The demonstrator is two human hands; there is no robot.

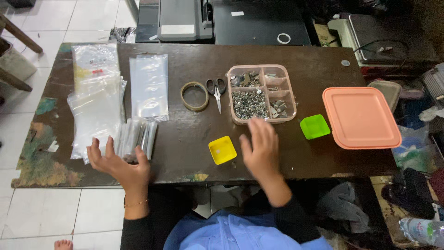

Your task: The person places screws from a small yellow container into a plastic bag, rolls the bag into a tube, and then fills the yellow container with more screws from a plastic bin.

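— Where were the hands when you looked in?

— I saw the left hand [118, 164] at seven o'clock, fingers spread and gripping nothing, over the stack of small clear bags [136, 136], probably laid close for reach. The right hand [261, 148] hovered open and empty just below the divided tray of small metal parts [261, 94].

— And the little dishes?

— The yellow dish [222, 149] sat between the hands; the green dish [314, 126] lay at three o'clock.
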